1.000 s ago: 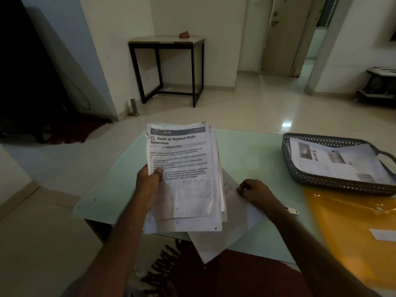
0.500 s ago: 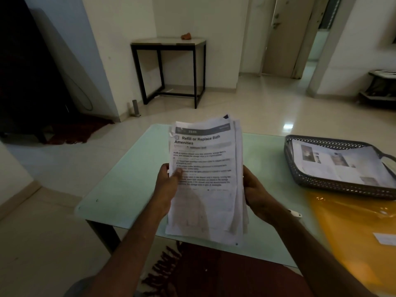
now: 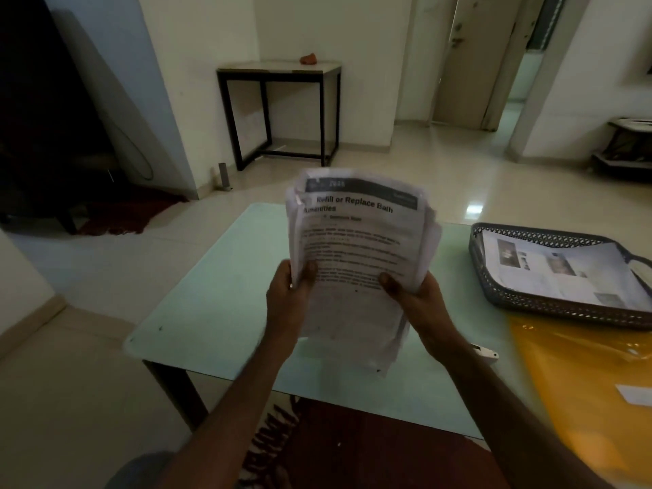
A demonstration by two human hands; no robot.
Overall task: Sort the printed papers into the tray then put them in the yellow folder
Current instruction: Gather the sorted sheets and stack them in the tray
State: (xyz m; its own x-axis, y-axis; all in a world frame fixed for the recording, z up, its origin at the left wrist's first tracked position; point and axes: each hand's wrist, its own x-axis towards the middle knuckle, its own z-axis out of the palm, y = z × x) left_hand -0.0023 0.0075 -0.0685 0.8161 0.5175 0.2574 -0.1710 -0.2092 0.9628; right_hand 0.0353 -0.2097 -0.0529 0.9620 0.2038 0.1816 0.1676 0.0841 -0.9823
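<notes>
A stack of printed papers [image 3: 360, 241], top sheet headed "Refill or Replace Bath Amenities", stands upright above the pale green table [image 3: 218, 298]. My left hand [image 3: 291, 294] grips its left edge with the thumb on the front. My right hand [image 3: 412, 294] grips its right edge, thumb on the page. At the right a dark mesh tray [image 3: 550, 307] holds printed sheets [image 3: 561, 270] with photos. The yellow folder [image 3: 585, 382] lies flat on the table in front of the tray, at the right edge of view.
A small white object [image 3: 485, 352] lies on the table beside my right forearm. A white label [image 3: 635, 395] sits on the folder. A black-framed side table [image 3: 278, 70] stands against the far wall. A dark red rug [image 3: 352, 450] lies under the table's near edge.
My right hand left the table and took the stack's right edge. Both hands have moved the stack right and raised it; the loose sheet from the table is now in the stack.
</notes>
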